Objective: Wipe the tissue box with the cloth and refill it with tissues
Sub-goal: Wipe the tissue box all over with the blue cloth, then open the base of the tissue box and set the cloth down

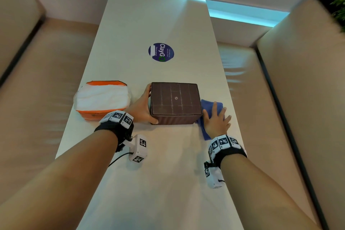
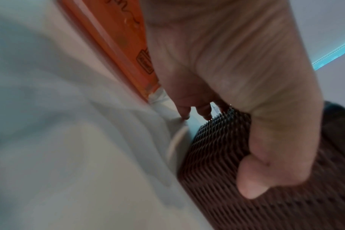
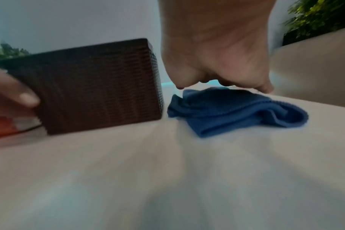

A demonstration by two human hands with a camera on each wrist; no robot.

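Box (image 1: 175,102) is held on its left side by the left hand (image 1: 142,107), fingers curled round it. Cloth (image 1: 210,107), touching its right side near the table's (image 1: 168,183) right edge, is pressed by the spread right hand (image 1: 216,121).

Ribbed woven-look tissue box (image 1: 175,103), soft blue cloth (image 1: 211,107), smooth matt table (image 1: 149,183).

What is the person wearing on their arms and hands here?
Both forearms are bare, no sleeves or gloves. The left hand and right hand each have a black wristband ringed with white black-patterned marker tiles, plus a small white cabled camera block below.
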